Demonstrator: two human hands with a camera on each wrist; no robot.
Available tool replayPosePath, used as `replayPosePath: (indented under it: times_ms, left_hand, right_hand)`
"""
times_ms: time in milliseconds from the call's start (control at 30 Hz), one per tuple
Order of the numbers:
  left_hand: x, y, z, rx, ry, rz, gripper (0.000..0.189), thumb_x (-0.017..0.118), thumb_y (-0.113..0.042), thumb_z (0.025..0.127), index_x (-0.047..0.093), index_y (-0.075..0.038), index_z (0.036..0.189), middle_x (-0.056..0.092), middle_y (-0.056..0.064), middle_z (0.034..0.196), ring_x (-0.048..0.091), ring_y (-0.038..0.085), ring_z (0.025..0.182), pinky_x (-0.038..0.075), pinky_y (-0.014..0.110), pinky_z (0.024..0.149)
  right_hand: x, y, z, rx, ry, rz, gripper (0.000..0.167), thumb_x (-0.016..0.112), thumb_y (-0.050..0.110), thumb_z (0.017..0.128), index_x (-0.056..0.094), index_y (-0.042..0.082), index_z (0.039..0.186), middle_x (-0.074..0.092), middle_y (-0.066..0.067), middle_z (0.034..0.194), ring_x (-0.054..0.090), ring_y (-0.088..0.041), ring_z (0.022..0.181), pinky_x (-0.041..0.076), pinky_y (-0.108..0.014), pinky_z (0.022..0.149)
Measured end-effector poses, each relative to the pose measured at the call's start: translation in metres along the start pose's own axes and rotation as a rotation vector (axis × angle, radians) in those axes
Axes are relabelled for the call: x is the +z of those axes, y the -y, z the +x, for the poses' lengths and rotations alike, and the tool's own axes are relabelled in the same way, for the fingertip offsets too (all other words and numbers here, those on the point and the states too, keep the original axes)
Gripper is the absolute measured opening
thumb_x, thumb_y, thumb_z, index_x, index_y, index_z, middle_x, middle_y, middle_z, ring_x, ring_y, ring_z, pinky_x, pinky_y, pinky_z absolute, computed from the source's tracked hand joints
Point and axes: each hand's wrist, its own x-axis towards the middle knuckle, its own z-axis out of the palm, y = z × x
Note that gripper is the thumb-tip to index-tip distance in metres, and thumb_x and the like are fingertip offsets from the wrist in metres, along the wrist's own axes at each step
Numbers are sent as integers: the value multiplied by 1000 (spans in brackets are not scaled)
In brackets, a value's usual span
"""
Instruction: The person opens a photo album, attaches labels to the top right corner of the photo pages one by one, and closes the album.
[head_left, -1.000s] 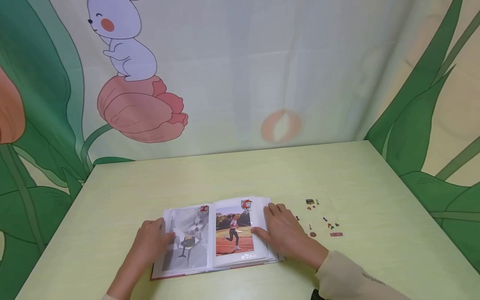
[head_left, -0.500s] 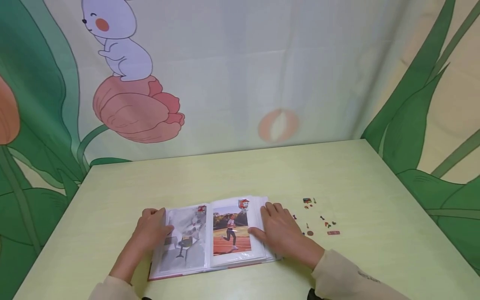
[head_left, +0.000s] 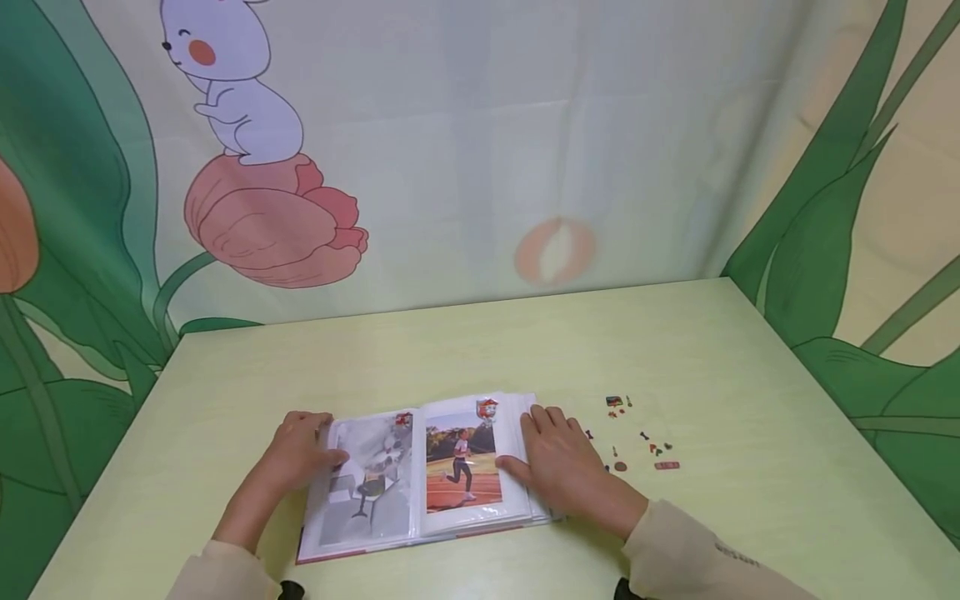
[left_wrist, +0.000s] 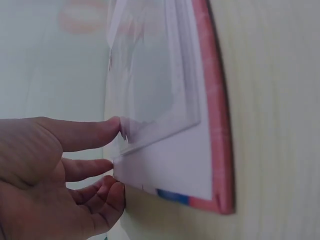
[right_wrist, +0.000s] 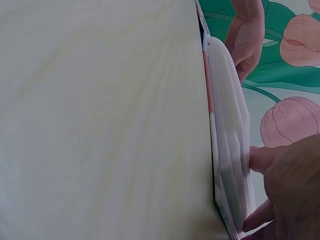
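Note:
A photo album [head_left: 414,533] lies spread on the table in the head view, its cover edge red. Behind clear plastic, the left page [head_left: 375,492] shows a grey picture with a whale-tail shape, the right page a photo of a runner [head_left: 462,467]. Each page has a small red cartoon sticker near its top. My left hand [head_left: 298,450] holds the album's left edge, thumb on the page; in the left wrist view the other fingers bend at the edge. My right hand [head_left: 562,458] holds the right edge, thumb on the page and fingers along the side.
Right of the album, several small stickers [head_left: 660,450] lie on the pale table [head_left: 480,350], seemingly on a clear sheet, partly hidden by my right hand. A printed curtain [head_left: 450,167] with a white animal and flowers hangs behind the table.
My left hand has shifted slightly up along the album's left edge, and more of its sleeve shows. The right hand keeps its place on the album. The head view has shifted a little.

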Motion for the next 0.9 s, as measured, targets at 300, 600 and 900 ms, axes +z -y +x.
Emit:
replayPosePath:
  times_ms: [300, 600, 900]
  left_hand:
    - [-5, 2, 7, -20, 32, -62, 65, 82, -13, 88, 50, 14, 138, 46, 39, 135, 48, 47, 118, 45, 60, 102]
    - [-7, 12, 4, -61, 48, -333, 60, 70, -2, 92, 42, 15, 143, 47, 34, 135, 47, 43, 119, 43, 56, 105]
    - [-13, 4, 1, -67, -19, -475, 74, 63, -4, 98, 22, 9, 158, 33, 34, 152, 38, 49, 135, 37, 59, 112]
  right_hand:
    - [-6, 4, 1, 8, 29, 1, 82, 55, 62, 101, 51, -6, 146, 52, -22, 141, 48, -38, 132, 42, -53, 109]
    - [-7, 8, 2, 14, 55, -7, 80, 56, 60, 101, 52, -6, 145, 54, -20, 139, 49, -37, 130, 42, -53, 108]
    - [-11, 6, 2, 42, 77, 3, 82, 55, 61, 101, 50, -6, 147, 50, -21, 148, 45, -38, 136, 40, -54, 111]
